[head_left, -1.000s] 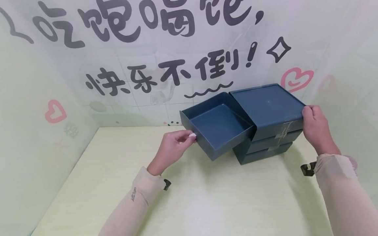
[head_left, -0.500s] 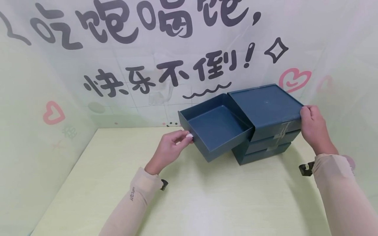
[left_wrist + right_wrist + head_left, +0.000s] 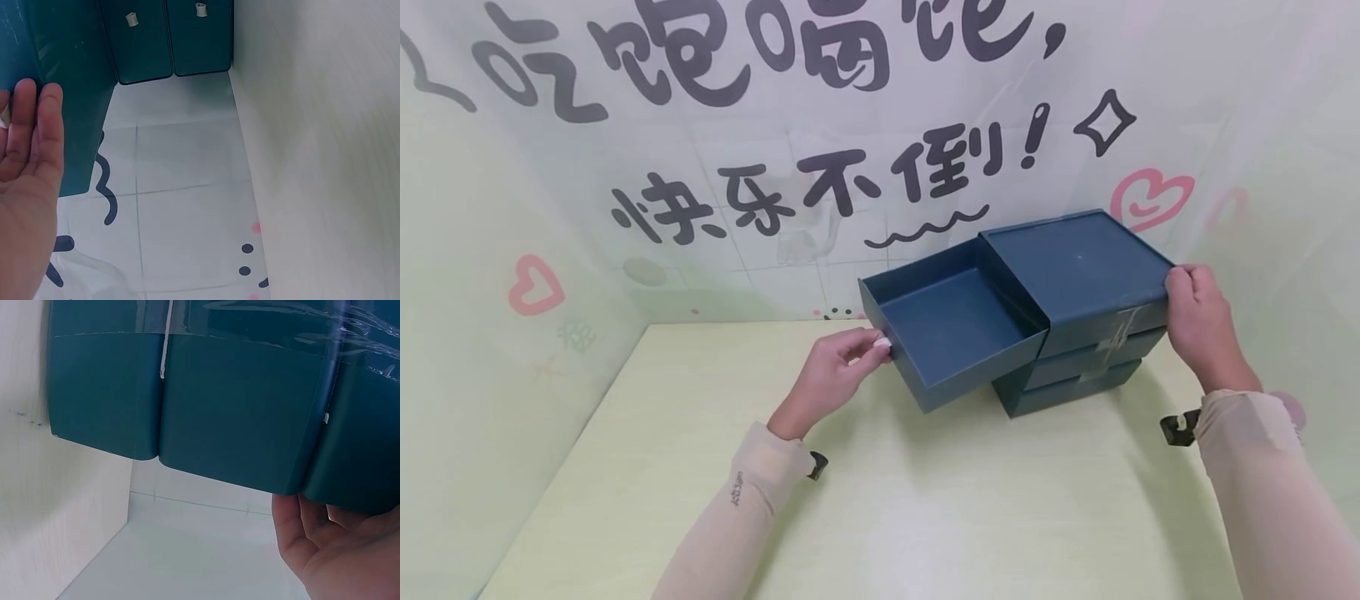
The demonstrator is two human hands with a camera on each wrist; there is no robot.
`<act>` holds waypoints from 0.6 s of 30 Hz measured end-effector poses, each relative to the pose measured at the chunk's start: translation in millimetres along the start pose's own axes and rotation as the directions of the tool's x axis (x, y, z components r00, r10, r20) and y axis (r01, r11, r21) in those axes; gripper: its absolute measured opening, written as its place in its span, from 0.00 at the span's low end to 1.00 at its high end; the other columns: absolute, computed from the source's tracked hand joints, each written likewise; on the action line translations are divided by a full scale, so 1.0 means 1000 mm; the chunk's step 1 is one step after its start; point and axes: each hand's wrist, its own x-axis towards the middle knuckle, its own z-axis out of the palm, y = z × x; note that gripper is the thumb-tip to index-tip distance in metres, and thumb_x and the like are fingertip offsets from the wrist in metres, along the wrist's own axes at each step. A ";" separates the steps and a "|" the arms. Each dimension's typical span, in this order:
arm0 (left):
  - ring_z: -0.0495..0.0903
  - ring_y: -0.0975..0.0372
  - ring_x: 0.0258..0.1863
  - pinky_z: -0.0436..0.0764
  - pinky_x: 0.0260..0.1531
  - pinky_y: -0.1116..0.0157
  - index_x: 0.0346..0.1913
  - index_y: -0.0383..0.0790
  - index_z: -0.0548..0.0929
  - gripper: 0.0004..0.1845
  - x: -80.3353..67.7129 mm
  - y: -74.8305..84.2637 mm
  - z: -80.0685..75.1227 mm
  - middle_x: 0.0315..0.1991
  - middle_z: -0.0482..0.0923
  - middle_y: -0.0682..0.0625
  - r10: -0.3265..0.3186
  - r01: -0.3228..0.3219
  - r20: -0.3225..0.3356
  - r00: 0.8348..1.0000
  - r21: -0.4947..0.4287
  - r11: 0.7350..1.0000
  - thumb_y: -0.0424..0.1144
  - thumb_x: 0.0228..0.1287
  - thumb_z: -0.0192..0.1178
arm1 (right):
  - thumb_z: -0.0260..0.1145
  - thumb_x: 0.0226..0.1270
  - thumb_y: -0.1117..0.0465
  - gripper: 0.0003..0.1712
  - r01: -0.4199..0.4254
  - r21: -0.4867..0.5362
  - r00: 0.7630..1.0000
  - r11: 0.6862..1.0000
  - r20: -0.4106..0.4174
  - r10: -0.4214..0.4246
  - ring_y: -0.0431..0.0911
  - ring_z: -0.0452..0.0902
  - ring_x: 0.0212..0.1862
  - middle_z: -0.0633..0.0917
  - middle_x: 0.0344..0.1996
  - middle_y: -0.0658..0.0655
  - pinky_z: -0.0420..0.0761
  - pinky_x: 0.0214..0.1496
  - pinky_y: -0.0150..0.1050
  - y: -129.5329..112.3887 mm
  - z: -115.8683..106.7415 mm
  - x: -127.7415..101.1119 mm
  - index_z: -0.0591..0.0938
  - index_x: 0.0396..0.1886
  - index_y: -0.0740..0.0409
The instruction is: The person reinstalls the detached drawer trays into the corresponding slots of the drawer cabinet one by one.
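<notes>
A dark blue three-drawer box (image 3: 1078, 271) stands on the pale table (image 3: 925, 517) at the back right. Its top drawer (image 3: 955, 321) is pulled out to the left and holds nothing. My left hand (image 3: 874, 346) pinches the small white knob (image 3: 883, 342) on the drawer front. My right hand (image 3: 1182, 287) grips the box's top right corner. In the left wrist view, my left hand (image 3: 25, 162) lies against the drawer front (image 3: 62, 62), with the two lower drawers' knobs (image 3: 131, 19) beyond. The right wrist view shows the taped box side (image 3: 237, 406) above my right hand (image 3: 325, 544).
A printed backdrop (image 3: 820, 167) with dark lettering and pink hearts closes off the back, and pale panels (image 3: 467, 333) stand at both sides. The box sits near the back right corner. Bare tabletop stretches in front and to the left.
The top drawer has slid a little further out to the left with my left hand on its knob. My right hand and the box have stayed put.
</notes>
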 end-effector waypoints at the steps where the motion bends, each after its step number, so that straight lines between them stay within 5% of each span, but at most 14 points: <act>1: 0.88 0.63 0.38 0.85 0.44 0.67 0.46 0.42 0.89 0.07 0.001 0.000 0.001 0.37 0.90 0.49 0.000 0.000 -0.001 1.000 0.005 1.000 0.39 0.73 0.62 | 0.31 0.79 0.42 0.35 0.004 0.001 1.000 1.000 0.000 -0.004 0.66 0.60 0.66 0.67 0.68 0.72 0.61 0.62 0.59 0.000 0.000 0.000 0.61 0.69 0.64; 8: 0.89 0.61 0.36 0.86 0.42 0.63 0.47 0.40 0.88 0.09 0.006 0.001 0.008 0.36 0.91 0.49 -0.012 0.018 -0.076 0.997 0.074 0.997 0.40 0.72 0.63 | 0.30 0.79 0.42 0.35 0.017 0.003 1.000 1.000 0.000 -0.017 0.64 0.61 0.65 0.67 0.67 0.70 0.62 0.58 0.53 0.001 0.000 0.000 0.61 0.69 0.63; 18: 0.89 0.60 0.37 0.87 0.41 0.63 0.48 0.43 0.90 0.11 0.007 0.004 0.014 0.37 0.91 0.49 -0.053 0.078 -0.192 0.980 0.122 0.989 0.43 0.67 0.69 | 0.30 0.79 0.42 0.36 0.006 0.014 1.000 1.000 -0.008 -0.006 0.66 0.61 0.67 0.67 0.68 0.72 0.61 0.63 0.62 0.001 0.001 0.000 0.61 0.70 0.63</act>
